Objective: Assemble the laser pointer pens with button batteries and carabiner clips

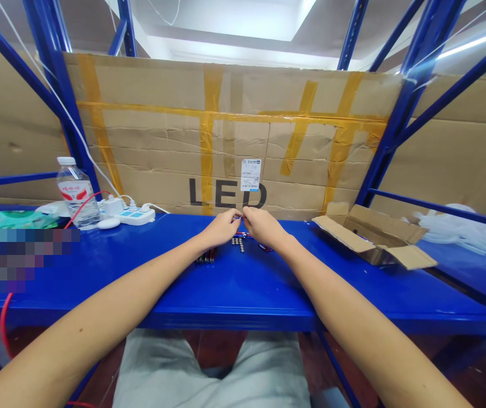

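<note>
Small item (240, 218), centre of frame: sits between the two hands' fingertips, about equally near each; long axis cannot be told. Small silver pieces (238, 242) lie in a cluster just below, on the blue tabletop (243, 289); red-and-blue piece (243, 234) between cluster and hands. Left hand (225, 225), right hand (262, 225): fingers curled inward, tips nearly meeting; gap and which hand grips the item cannot be told. Forearms converge from lower left and lower right corners, wrists above the table.

Piece (240, 219) between fingers (235, 214) mostly hidden, 2 forearms (132, 289) cropped
</note>
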`<action>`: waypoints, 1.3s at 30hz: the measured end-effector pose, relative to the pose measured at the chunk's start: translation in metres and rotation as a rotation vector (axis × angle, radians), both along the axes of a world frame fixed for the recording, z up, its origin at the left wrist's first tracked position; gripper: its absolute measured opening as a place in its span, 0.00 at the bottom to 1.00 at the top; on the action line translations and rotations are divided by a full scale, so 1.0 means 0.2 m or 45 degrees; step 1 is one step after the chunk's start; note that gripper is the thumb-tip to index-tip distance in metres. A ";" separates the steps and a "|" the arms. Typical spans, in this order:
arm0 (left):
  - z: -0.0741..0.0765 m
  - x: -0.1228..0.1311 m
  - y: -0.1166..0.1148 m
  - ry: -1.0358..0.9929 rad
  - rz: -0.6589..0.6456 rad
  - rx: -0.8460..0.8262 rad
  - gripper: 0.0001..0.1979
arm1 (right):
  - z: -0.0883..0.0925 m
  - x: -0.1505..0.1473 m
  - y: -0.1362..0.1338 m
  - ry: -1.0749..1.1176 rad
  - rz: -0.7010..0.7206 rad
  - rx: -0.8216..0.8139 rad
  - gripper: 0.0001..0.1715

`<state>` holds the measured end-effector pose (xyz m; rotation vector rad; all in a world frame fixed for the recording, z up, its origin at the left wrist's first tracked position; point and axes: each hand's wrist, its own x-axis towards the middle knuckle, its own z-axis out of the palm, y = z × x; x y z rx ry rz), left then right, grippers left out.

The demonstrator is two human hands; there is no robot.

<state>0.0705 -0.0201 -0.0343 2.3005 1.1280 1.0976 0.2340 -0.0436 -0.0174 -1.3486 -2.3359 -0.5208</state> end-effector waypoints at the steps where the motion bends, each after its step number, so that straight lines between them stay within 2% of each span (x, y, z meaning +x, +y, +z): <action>1: 0.00 0.00 0.00 0.011 0.008 0.019 0.14 | 0.00 0.00 0.00 -0.012 0.005 0.004 0.10; 9: 0.00 -0.02 0.03 -0.002 0.118 -0.035 0.10 | 0.00 0.01 0.01 0.075 0.015 -0.049 0.09; 15: 0.03 -0.04 0.05 -0.337 0.116 -0.323 0.05 | 0.01 0.14 0.09 0.371 -0.052 -0.154 0.07; 19: 0.07 -0.04 0.02 -0.517 0.103 -0.393 0.01 | 0.01 0.19 0.12 0.559 0.016 -0.310 0.07; 21: 0.08 -0.04 0.00 -0.543 0.100 -0.380 0.02 | 0.01 0.18 0.11 0.613 0.047 -0.408 0.07; 24: 0.11 -0.03 -0.03 -0.575 0.106 -0.352 0.04 | 0.00 0.15 0.09 0.633 0.110 -0.432 0.08; 27: 0.12 -0.03 -0.05 -0.633 0.060 -0.366 0.06 | -0.01 0.11 0.08 0.688 0.295 -0.492 0.13; 31: 0.09 -0.02 -0.02 -0.700 -0.083 -0.409 0.08 | -0.02 0.06 0.07 0.831 0.518 -0.663 0.13; 35: 0.08 -0.02 0.03 -0.879 -0.099 -0.470 0.14 | -0.03 0.03 0.08 1.076 0.498 -0.817 0.10; 39: 0.10 -0.07 0.06 -1.165 -0.207 -0.724 0.27 | -0.03 0.04 0.09 1.261 0.390 -0.836 0.08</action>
